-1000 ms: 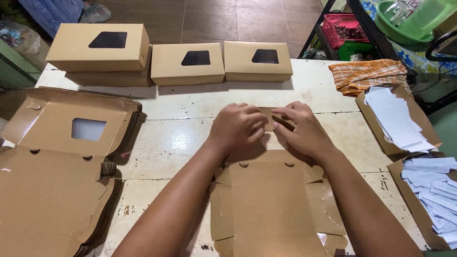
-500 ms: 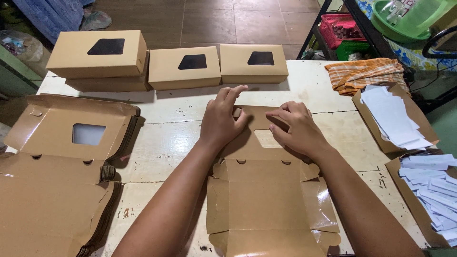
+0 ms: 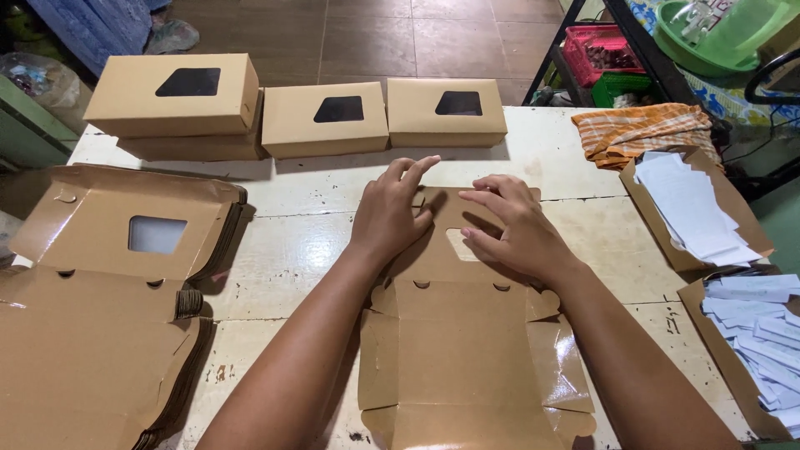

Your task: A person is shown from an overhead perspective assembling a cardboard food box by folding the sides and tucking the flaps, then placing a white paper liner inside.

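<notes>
A worn white table [image 3: 300,242] carries a flat brown box blank [image 3: 467,350]; left hand [image 3: 392,212] and right hand [image 3: 512,229] press open-palmed on its far windowed flap. Beyond the blank stand 3 folded window boxes [image 3: 333,117]; left of it, a stack of blanks [image 3: 100,333]

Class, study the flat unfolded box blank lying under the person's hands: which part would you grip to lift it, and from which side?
Probably the near edge of the box blank, approached from the person's side. It lies flat on the table, the left hand and right hand press its far windowed panel, and the near flaps are uncovered and seem slightly raised.
</notes>
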